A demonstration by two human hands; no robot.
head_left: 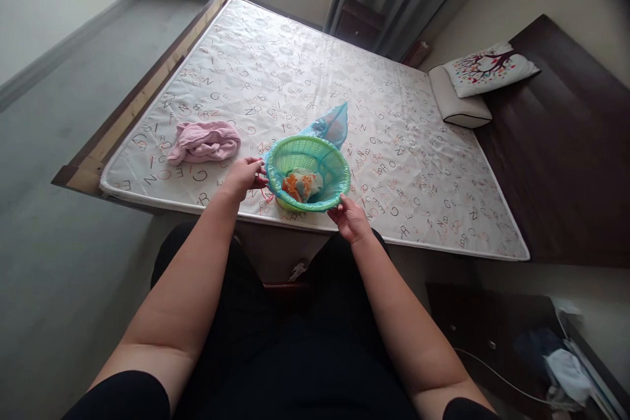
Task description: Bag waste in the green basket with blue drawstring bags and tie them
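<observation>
A green plastic basket (pixel 295 159) sits near the front edge of the mattress, tilted a little toward me. A thin blue plastic bag (pixel 335 123) partly lines it; some of the bag is folded over the rim, and a loose end sticks out behind. Crumpled white and orange material (pixel 301 185) lies inside. My left hand (pixel 245 177) is at the left rim, its fingers closed on the edge of the blue bag. On the near right side, my right hand (pixel 350 218) grips the rim, with the thumb on top and the other fingers partly hidden below.
A crumpled pink towel (pixel 205 142) lies left of the basket on the letter-patterned mattress (pixel 394 164). Cushions (pixel 492 69) rest by the dark headboard (pixel 556 144). A bedside cabinet (pixel 487 321) with a cable and white bag stands at lower right. Wooden bed frame borders the left.
</observation>
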